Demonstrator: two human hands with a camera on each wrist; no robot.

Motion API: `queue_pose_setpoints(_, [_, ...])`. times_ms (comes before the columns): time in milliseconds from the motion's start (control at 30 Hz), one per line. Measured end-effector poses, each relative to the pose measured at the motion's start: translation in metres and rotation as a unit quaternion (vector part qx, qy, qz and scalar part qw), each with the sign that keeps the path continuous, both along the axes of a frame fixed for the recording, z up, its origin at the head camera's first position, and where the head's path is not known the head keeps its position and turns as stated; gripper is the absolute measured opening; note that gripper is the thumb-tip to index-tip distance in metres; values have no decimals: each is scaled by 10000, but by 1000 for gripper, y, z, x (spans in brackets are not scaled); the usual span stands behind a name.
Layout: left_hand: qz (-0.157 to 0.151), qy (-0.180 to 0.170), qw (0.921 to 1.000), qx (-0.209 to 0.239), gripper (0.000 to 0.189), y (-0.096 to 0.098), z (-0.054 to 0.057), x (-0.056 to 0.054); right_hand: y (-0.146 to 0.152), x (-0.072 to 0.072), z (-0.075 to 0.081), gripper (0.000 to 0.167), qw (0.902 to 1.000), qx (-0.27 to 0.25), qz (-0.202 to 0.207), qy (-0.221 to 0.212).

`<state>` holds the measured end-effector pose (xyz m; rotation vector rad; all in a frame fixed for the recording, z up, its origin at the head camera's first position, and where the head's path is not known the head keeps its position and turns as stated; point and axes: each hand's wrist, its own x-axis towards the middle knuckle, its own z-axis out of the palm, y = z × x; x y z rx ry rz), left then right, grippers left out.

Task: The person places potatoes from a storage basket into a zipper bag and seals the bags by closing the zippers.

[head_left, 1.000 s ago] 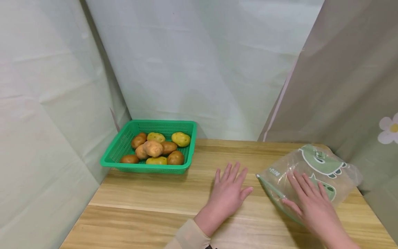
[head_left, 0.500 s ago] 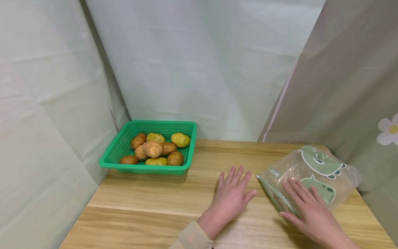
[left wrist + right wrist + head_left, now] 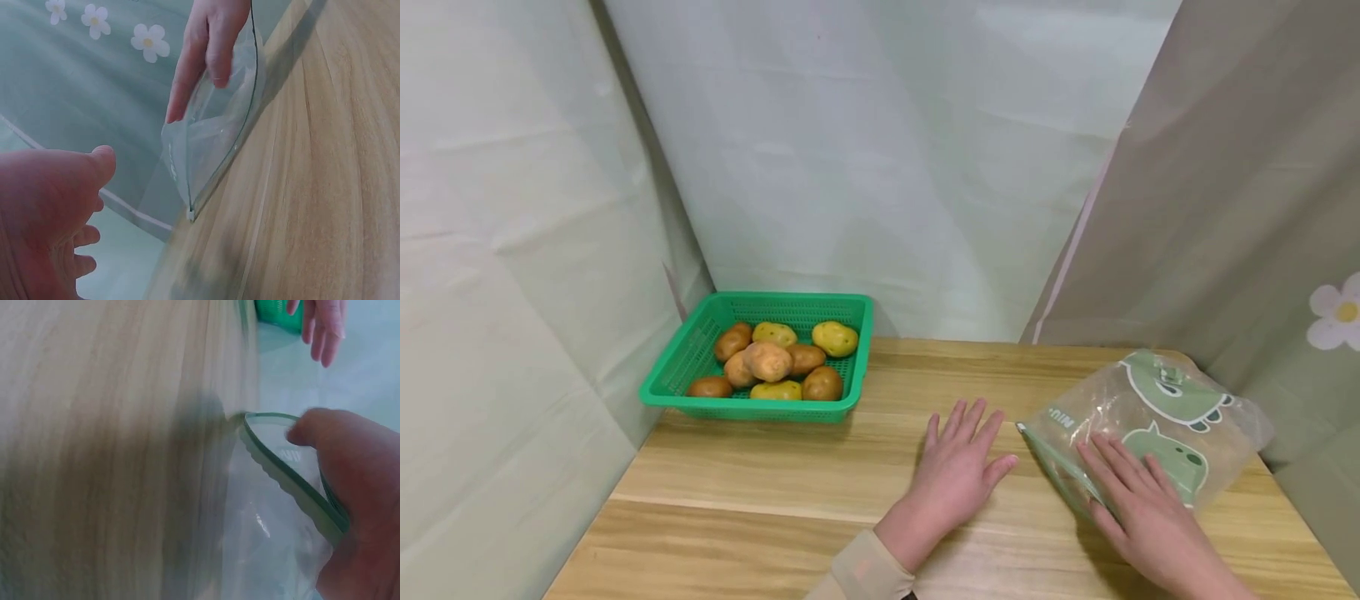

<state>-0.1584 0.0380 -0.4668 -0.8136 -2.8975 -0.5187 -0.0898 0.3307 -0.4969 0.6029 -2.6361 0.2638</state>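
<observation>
The right hand (image 3: 1153, 521) is placed at the near edge of the bag (image 3: 1150, 421). Its fingers (image 3: 1112, 462) are extended over the upper panel, and its thumb (image 3: 312, 428) is set at the mouth (image 3: 1054, 460). The grip is not closed; whether any film is pinched by the thumb cannot be told.

The left hand (image 3: 953, 475) is held palm down over the tabletop (image 3: 737, 483), left of the bag, with its fingers spread. Nothing is held in this grip, and the bag is not touched by it. Whether the tabletop is touched cannot be told.

Governing relation: the bag is lain upon by the right hand, which is therefore the nearer. The mouth is turned toward the near left, and its long edge is run aslant, from a far-left corner beside the left fingertips to a near-right end hidden by the right hand. The two sides of the mouth are seen parted in the left wrist view. The body of the bag is extended away to the far right.

Beyond the left hand, at the far left, the basket (image 3: 760, 408) is set lengthwise across the tabletop. Potatoes (image 3: 769, 362) are held in it, one resting on others. The rear is closed off by a pale curtain (image 3: 887, 167).
</observation>
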Motion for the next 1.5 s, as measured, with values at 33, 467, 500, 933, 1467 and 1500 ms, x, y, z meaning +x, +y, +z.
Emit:
queue_pose_setpoints(33, [-11,-1,10000,1,70,0,0,0,0,0,-1,77,10000,-1,13,11])
queue_pose_setpoints(467, [-69,-114,9999,74,70,1,-2,2,-13,-1,4,64,9983,-358,-365,-281])
queue_pose_setpoints(500, [-67,-133,9999,87,70,1,-3,1,-16,-1,5,64,9979,-400,-419,-290])
queue_pose_setpoints(933, [-86,-216,9991,349,70,-2,-7,-1,-54,-15,25,54,9911,-1001,-824,-311])
queue_pose_setpoints(1467, [-291,-387,9933,1051,65,-8,-10,-6,-95,-29,46,54,9753,-1721,-1194,-704])
queue_pose_setpoints(1500, [-290,-393,9929,1080,65,-9,-10,-6,-97,-30,48,54,9736,-1781,-1214,-752])
